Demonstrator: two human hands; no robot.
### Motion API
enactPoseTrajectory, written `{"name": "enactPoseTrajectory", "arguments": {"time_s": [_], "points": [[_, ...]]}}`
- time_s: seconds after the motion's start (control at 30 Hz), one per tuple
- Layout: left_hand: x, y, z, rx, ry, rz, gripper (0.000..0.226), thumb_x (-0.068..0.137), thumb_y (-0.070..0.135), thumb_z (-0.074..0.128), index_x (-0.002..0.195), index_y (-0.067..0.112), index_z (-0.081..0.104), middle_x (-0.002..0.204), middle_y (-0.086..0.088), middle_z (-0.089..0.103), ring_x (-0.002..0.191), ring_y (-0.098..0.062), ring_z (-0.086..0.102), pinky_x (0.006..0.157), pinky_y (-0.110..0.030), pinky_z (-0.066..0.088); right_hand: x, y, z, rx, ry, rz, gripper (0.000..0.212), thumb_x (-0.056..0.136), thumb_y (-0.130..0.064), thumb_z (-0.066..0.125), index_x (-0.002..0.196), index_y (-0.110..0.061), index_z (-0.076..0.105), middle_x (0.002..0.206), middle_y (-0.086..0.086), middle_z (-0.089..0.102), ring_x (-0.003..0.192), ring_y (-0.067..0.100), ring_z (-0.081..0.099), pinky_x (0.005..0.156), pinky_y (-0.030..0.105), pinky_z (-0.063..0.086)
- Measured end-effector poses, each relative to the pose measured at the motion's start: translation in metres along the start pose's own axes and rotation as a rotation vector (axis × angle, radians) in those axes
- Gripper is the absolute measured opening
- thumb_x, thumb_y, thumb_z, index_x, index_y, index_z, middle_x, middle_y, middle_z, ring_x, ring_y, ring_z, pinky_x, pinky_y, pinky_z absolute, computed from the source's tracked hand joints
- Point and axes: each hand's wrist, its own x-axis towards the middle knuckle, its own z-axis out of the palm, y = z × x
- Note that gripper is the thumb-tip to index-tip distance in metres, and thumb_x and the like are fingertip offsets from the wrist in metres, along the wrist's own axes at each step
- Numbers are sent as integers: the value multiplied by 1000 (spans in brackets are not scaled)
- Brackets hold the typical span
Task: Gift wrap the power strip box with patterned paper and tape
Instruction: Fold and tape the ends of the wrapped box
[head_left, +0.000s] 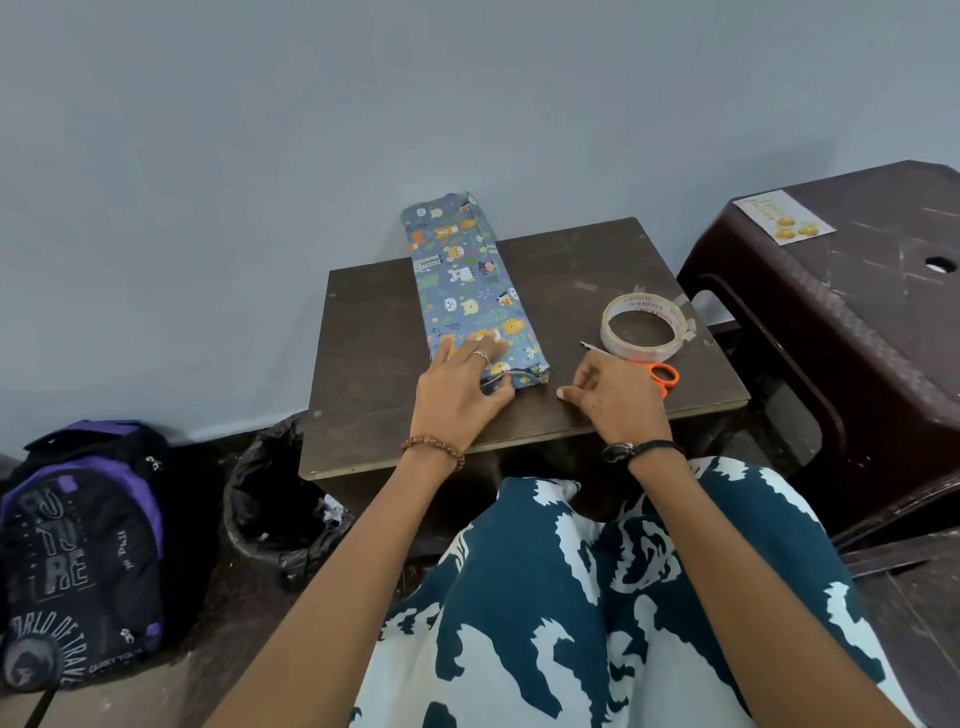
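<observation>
Blue animal paper already covers the long box, which lies from the table's back edge toward the front; it looks light, stiff and slippery, so the left hand presses flat fingers on its near end while the right hand, fingers curled, pinches something too small to tell.

Both forearms reach forward, a bracelet on each wrist. The left hand lies flat, fingers spread; the right hand hovers, fingers loosely curled.

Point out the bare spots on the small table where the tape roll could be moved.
Bare: table left of the wrapped box, and the far right corner beyond the tape roll. Crowded: near right, with scissors and right hand.
</observation>
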Motion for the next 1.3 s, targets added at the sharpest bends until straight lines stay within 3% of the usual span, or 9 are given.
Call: {"name": "enactPoseTrajectory", "arguments": {"time_s": [0.1, 0.2, 0.33, 0.5, 0.6, 0.77, 0.93, 1.1, 1.3], "points": [[1, -5, -2, 62, -9, 50, 40, 88, 39, 58, 126, 28, 55, 137, 11, 50, 135, -20, 33, 94, -40, 44, 0, 1, 0, 101, 15, 28, 22, 74, -20, 76, 73, -17, 54, 63, -11, 50, 66, 9, 50, 54, 19, 32], [2, -8, -1, 89, -1, 68, 40, 88, 42, 58, 125, 28, 56, 136, 11, 50, 135, -21, 35, 90, -36, 47, -2, 0, 2, 217, 33, 1, 24, 74, -10, 75, 78, -16, 52, 64, -10, 53, 65, 9, 51, 59, 19, 37], [-1, -7, 0, 44, 107, 100, 35, 84, 36, 64, 117, 23, 63, 129, 8, 58, 128, -20, 45, 90, -37, 48, -9, -2, 2, 262, 79, -197, 26, 78, -3, 69, 91, -16, 51, 66, -14, 52, 62, 1, 51, 64, 23, 45], [-3, -4, 3, -4, 171, 89, 34, 79, 31, 70, 111, 20, 68, 121, 5, 63, 122, -21, 51, 90, -39, 48, -14, -4, 0, 350, 73, -418, 34, 80, -16, 71, 101, -24, 45, 76, -15, 59, 73, 5, 59, 71, 25, 51], [-1, -5, 4, -33, 167, 71, 33, 79, 32, 69, 111, 21, 67, 122, 5, 63, 123, -20, 50, 95, -38, 46, -14, -9, 4, 468, 69, -451, 42, 80, -16, 71, 98, -37, 40, 76, -15, 60, 75, 5, 62, 75, 32, 54], [2, -9, 7, -30, 99, 46, 36, 83, 37, 64, 117, 25, 64, 129, 10, 58, 129, -17, 45, 104, -34, 41, -8, -11, 9, 490, 108, -437, 49, 78, -21, 72, 97, -51, 38, 77, -23, 62, 77, 1, 62, 75, 27, 52], [1, -8, 7, -49, 120, 43, 35, 82, 36, 66, 114, 23, 66, 127, 8, 59, 127, -18, 47, 103, -35, 41, -4, -7, 18, 389, 91, -444, 38, 80, -19, 71, 100, -31, 40, 78, -16, 60, 78, 13, 63, 74, 42, 53], [1, -7, 6, -48, 116, 49, 36, 82, 36, 66, 115, 22, 65, 128, 8, 58, 127, -17, 47, 103, -32, 38, -3, -7, 23, 251, 200, -517, 29, 80, -12, 70, 102, -9, 51, 81, -2, 64, 75, 12, 59, 68, 34, 51], [-1, -5, 4, -43, 135, 65, 35, 81, 34, 67, 113, 21, 66, 127, 6, 60, 126, -19, 48, 101, -34, 40, 0, -11, 28, 94, 396, -685, 28, 74, -1, 73, 96, 3, 56, 73, 11, 65, 63, 28, 63, 58, 39, 55]]}}
